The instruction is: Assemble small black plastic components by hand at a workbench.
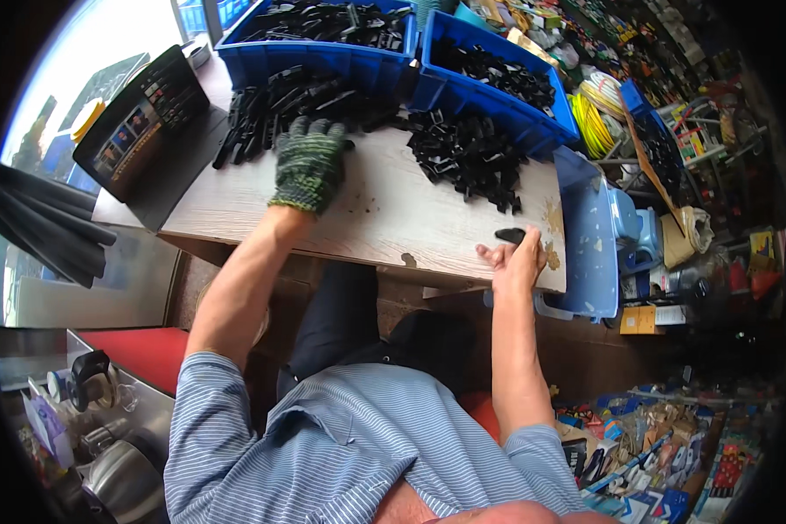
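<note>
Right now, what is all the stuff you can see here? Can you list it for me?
wooden board: one, pale, worn, across the middle as a worktop
blue bins: two, at the far edge, full of black parts
left pile: one heap of long black parts, on the board under the gloved hand
right pile: one heap of small black parts, on the board
tablet: one, black, screen lit, far left
yellow cable coil: one, right of the bins
left hand: green knit glove, on the left pile
right hand: bare, holding a small black part at the board's near right edge
</note>
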